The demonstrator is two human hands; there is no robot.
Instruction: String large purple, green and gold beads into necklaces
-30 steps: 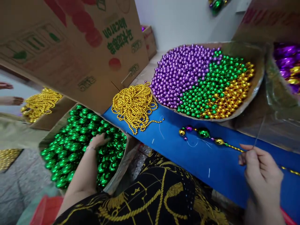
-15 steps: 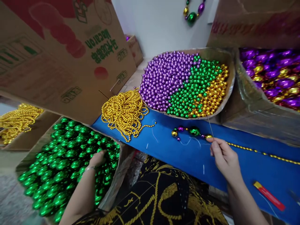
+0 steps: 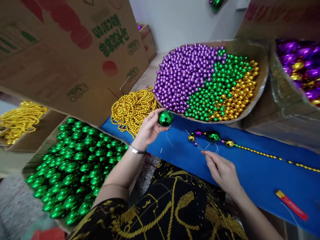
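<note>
My left hand (image 3: 148, 129) is raised over the blue table (image 3: 250, 170), its fingers closed on a large shiny green bead (image 3: 165, 118). My right hand (image 3: 221, 169) rests lower on the table with its fingers pinched on a thin needle or thread (image 3: 193, 143) that runs up to a partly strung strand (image 3: 212, 136) of gold, purple and green beads. That strand trails off right as a thin gold bead chain (image 3: 275, 158). A box of large green beads (image 3: 72, 166) sits by my left arm.
A cardboard tray (image 3: 261, 83) holds small purple, green and gold beads. A heap of gold bead strings (image 3: 132, 108) lies left of it. A box of large purple and gold beads (image 3: 300, 66) stands right. A red and yellow lighter (image 3: 291, 205) lies on the table.
My left hand left the green bead box and rose over the table holding one green bead. My right hand slid left and down along the strand.
</note>
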